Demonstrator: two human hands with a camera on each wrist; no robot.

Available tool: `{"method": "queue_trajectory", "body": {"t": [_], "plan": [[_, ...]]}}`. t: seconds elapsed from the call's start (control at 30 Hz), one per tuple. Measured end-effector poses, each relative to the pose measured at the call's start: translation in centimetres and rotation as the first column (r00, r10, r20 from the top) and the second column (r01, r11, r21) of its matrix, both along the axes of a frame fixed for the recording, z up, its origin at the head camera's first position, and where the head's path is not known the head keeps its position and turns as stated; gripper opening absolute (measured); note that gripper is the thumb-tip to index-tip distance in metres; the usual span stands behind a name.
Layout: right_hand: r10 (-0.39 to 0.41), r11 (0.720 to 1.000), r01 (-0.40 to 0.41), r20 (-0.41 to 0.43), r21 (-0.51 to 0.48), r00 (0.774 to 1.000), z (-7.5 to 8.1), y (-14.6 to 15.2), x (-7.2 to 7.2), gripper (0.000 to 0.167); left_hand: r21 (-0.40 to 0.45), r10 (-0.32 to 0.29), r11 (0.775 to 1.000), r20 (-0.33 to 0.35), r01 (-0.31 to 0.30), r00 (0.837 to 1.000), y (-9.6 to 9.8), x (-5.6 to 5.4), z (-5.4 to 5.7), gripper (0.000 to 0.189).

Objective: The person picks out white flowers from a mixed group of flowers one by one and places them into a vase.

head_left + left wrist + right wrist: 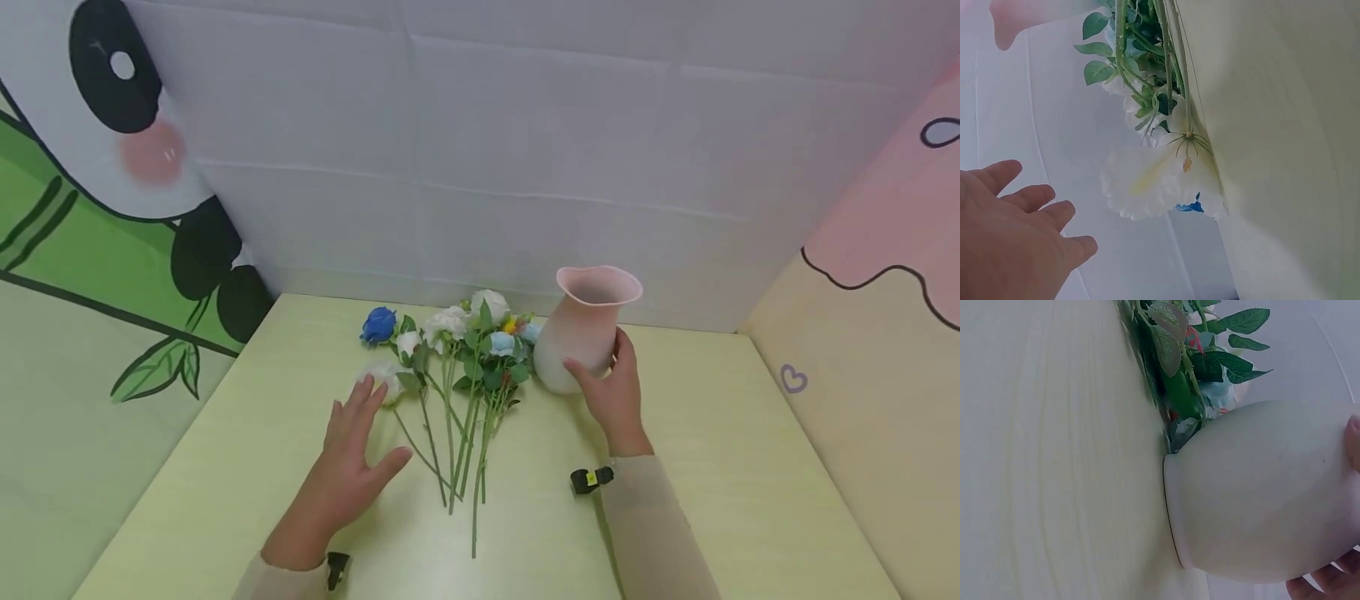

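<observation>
A vase point(576, 343), pink at its wavy rim and whitish below, stands on the right of the flowers. My right hand point(617, 398) grips its lower right side, thumb in front and fingers round the far side. In the right wrist view the vase's base point(1175, 512) is at the tabletop. Long-stemmed artificial flowers point(471, 367) lie in a loose bunch, with white, light blue and yellow heads and a blue rose point(378, 325). My left hand point(348, 462) hovers with spread fingers near a white flower point(1147, 181), apart from it in the left wrist view.
The pale wooden table point(720, 483) runs back to a creased white cloth wall point(510, 150). Painted panels flank it, a green one point(90, 233) with a cartoon figure on the left and a pink and cream one point(885, 275) on the right. Stems point toward the table's front.
</observation>
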State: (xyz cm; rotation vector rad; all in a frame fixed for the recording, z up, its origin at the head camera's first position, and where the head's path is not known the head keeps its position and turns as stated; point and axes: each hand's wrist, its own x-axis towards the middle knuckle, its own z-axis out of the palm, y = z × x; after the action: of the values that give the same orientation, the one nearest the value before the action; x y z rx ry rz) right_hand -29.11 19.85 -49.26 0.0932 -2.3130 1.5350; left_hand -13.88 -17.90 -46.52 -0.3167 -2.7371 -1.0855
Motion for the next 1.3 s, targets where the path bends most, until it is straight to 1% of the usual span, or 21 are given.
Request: {"method": "queue_trajectory", "body": {"t": [0.1, 0.23, 0.33, 0.43, 0.63, 0.73, 0.83, 0.93, 1.0, 1.17, 1.3], "plan": [[-0.017, 1.0, 0.017, -0.009, 0.005, 1.0, 0.1, -0.1, 0.2, 0.096, -0.009, 0.017, 1.0, 0.022, -0.017, 1.0, 0.2, 0.1, -0.1, 0.087], [-0.025, 1.0, 0.025, -0.008, 0.003, 1.0, 0.1, -0.2, 0.3, 0.098, -0.03, 0.03, 0.999, 0.043, -0.028, 0.999, 0.4, -0.3, -0.4, 0.088], [-0.027, 1.0, 0.027, -0.011, 0.002, 1.0, 0.0, -0.2, 0.2, 0.1, -0.043, 0.032, 0.999, 0.055, -0.03, 0.998, 0.8, -0.9, -0.7, 0.088], [-0.031, 1.0, 0.031, -0.015, 0.001, 0.999, 0.1, -0.2, 0.1, 0.101, -0.047, 0.022, 0.999, 0.065, -0.019, 0.998, 1.4, -1.6, -0.8, 0.088], [-0.03, 1.0, 0.03, -0.002, -0.007, 1.0, 0.0, -0.2, 0.1, 0.101, -0.04, -0.017, 0.999, 0.082, 0.02, 0.996, 2.2, -3.0, -0.7, 0.089], [-0.026, 1.0, 0.026, -0.001, -0.004, 1.0, -0.1, -0.3, 0.1, 0.101, -0.026, -0.031, 0.999, 0.096, 0.033, 0.995, 2.6, -3.8, -0.8, 0.089], [-0.023, 1.0, 0.023, -0.004, -0.006, 1.0, -0.1, -0.3, 0.2, 0.1, -0.005, -0.044, 0.999, 0.123, 0.045, 0.991, 3.1, -4.5, -0.8, 0.089], [-0.022, 1.0, 0.022, -0.003, -0.014, 1.0, -0.1, -0.3, 0.2, 0.101, 0.029, -0.052, 0.998, 0.167, 0.048, 0.985, 3.5, -5.4, -1.0, 0.089], [-0.022, 1.0, 0.022, -0.003, -0.016, 1.0, -0.1, -0.3, 0.2, 0.101, 0.054, -0.048, 0.998, 0.204, 0.038, 0.978, 3.8, -6.1, -1.1, 0.089], [-0.024, 1.0, 0.024, 0.0, -0.012, 1.0, -0.1, -0.3, 0.1, 0.102, 0.135, -0.026, 0.991, 0.304, -0.015, 0.952, 4.1, -7.6, -1.4, 0.089], [-0.025, 1.0, 0.025, 0.005, -0.015, 1.0, -0.1, -0.4, 0.3, 0.102, 0.215, -0.029, 0.975, 0.347, -0.05, 0.937, 4.3, -8.6, -1.3, 0.084]]}}
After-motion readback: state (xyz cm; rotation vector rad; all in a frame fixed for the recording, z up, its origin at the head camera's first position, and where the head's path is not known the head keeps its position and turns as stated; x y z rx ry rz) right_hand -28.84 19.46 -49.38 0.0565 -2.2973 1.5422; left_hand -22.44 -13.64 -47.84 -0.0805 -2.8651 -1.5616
